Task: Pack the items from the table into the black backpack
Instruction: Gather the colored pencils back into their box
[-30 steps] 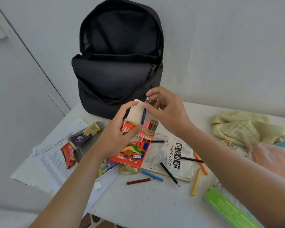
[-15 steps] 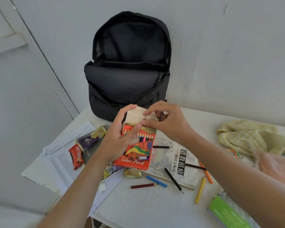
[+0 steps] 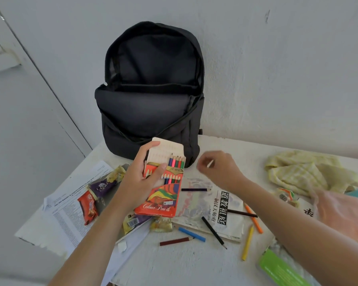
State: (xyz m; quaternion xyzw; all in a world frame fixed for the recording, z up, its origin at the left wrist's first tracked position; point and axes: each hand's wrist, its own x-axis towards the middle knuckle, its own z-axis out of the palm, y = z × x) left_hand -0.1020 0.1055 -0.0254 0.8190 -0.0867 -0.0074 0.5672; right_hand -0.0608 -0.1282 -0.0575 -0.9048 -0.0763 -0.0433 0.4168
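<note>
The black backpack (image 3: 151, 96) stands unzipped against the wall at the back of the white table (image 3: 194, 263). My left hand (image 3: 141, 180) holds an orange colour-pencil box (image 3: 163, 195) upright in front of it, flap up, with several pencils inside. My right hand (image 3: 219, 170) hovers just right of the box, blurred, fingers curled, with a small pale streak at the fingertips. Loose pencils lie on the table: purple (image 3: 194, 189), black (image 3: 214, 232), blue (image 3: 191, 234), dark red (image 3: 175, 241), yellow (image 3: 247, 242) and orange (image 3: 254, 218).
Snack packets (image 3: 88, 208) lie on printed papers (image 3: 56, 215) at the left. A booklet with Chinese characters (image 3: 221, 211) sits under the pencils. A yellow cloth (image 3: 302, 172), a pink bag (image 3: 343, 213) and a green case (image 3: 281, 269) fill the right side.
My right hand has left the box flap and moved right, away from the box. The blue pencil it held a second ago now stands in the box. My left hand still holds the box.
</note>
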